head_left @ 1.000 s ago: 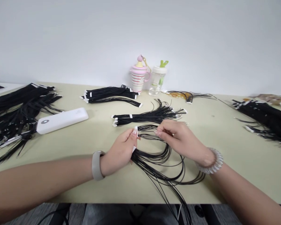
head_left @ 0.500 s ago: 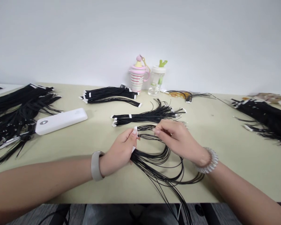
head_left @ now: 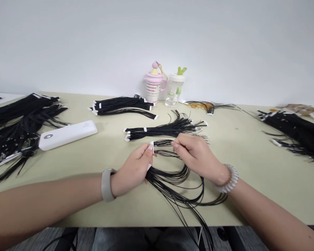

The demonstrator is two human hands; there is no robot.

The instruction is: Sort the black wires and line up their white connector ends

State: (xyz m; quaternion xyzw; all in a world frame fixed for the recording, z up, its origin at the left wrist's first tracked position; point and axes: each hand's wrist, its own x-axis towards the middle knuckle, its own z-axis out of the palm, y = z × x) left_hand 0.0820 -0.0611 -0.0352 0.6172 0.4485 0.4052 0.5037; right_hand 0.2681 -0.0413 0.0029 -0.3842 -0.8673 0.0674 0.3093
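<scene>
My left hand (head_left: 136,166) pinches a white connector (head_left: 152,146) between thumb and fingers near the middle of the table. From it and another white piece lower in that hand, thin black wires (head_left: 170,174) run right and loop down over the table's front edge. Just to the right, my right hand (head_left: 196,153) is closed, its thumb and forefinger pinched on the black wires a short way from the connector. The exact wires between those fingertips are partly hidden. Behind both hands lies a wire bundle (head_left: 159,131) with white connectors at its left end.
Another wire bundle (head_left: 122,104) lies farther back, beside a striped pink cup (head_left: 153,91) and a clear bottle (head_left: 174,91). A white power bank (head_left: 70,134) rests near the left wire pile (head_left: 21,122). More black wires (head_left: 298,132) are heaped at the right.
My right hand and wrist have shifted slightly left, toward the connector. My left hand keeps its hold with hardly any movement.
</scene>
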